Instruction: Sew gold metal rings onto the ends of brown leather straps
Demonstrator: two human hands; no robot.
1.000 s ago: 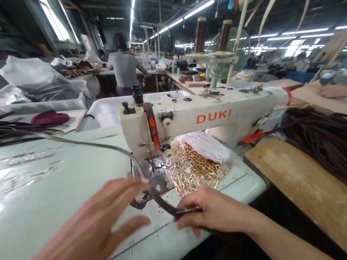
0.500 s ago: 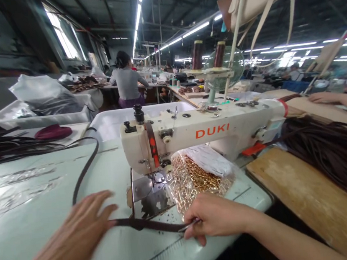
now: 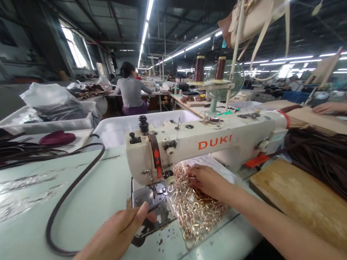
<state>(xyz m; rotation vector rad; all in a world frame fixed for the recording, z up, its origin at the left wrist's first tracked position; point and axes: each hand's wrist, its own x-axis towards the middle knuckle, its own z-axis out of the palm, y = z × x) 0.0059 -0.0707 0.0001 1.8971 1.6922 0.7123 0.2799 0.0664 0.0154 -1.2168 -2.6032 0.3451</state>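
A white DUKI sewing machine point(image 3: 213, 142) stands on the pale green table point(image 3: 21, 233). My left hand point(image 3: 119, 231) lies in front of its metal needle plate point(image 3: 148, 198), closed on one end of a long dark strap point(image 3: 61, 193). The strap loops away to the left and back across the table. My right hand point(image 3: 206, 180) reaches under the machine arm into a clear bag of gold metal clasps point(image 3: 196, 213). Its fingers curl down among the clasps, and the fingertips are hidden.
A wooden board point(image 3: 313, 210) lies at the right with a heap of dark straps point(image 3: 338, 160) beyond it. A co-worker's hand point(image 3: 329, 107) rests on tan material there. A white tub point(image 3: 113, 131) sits behind the machine, and a beige bag point(image 3: 250, 11) hangs overhead. A person point(image 3: 130, 91) sits far back.
My right hand let go of the strap and moved up into the gold clasps. My left hand slid right to the strap end by the needle plate, and the strap loop widened leftward.
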